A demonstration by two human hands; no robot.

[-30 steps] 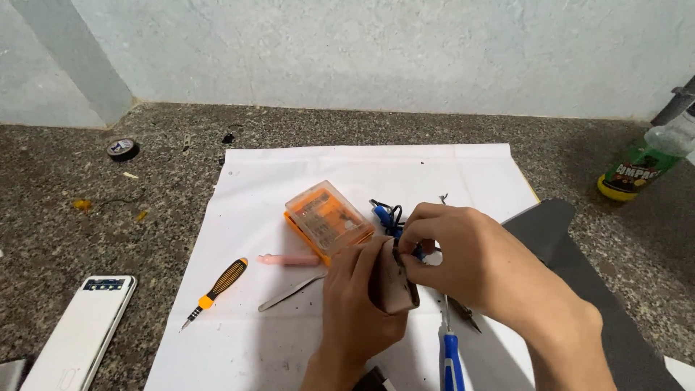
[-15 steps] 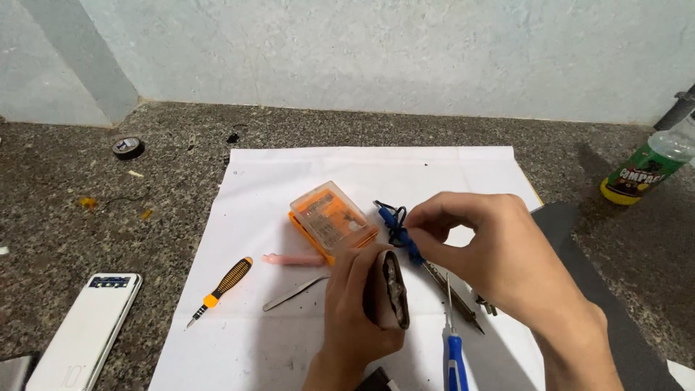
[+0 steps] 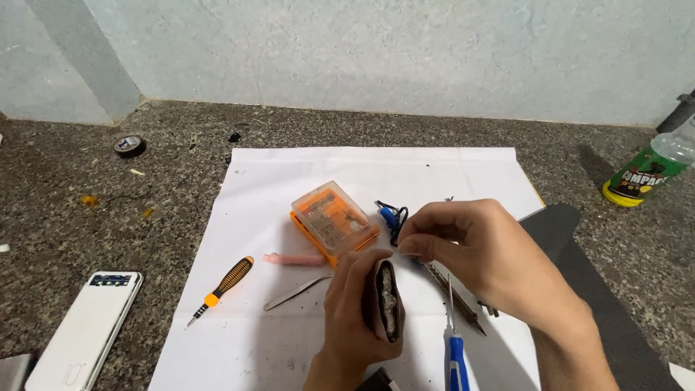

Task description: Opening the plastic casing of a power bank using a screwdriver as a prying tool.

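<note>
My left hand (image 3: 355,318) grips a small dark device (image 3: 384,300) held on edge, its opened side showing grey innards. My right hand (image 3: 478,250) hovers just right of it, fingers pinched together; what the fingertips hold is too small to see. Both hands are over a white paper sheet (image 3: 289,181). Just beyond the hands lies an orange clear-lidded bit case (image 3: 333,219) and a blue clip with dark wire (image 3: 392,217).
On the sheet: an orange-black screwdriver (image 3: 221,288), metal tweezers (image 3: 295,292), a pink stick (image 3: 293,258), a blue-handled tool (image 3: 455,347). A white power bank (image 3: 83,333) lies left, a tape roll (image 3: 129,145) far left, a green bottle (image 3: 644,177) right, a dark mat (image 3: 579,261).
My right hand has lifted off the dark device and drawn slightly right with pinched fingers. The device's opened edge now shows.
</note>
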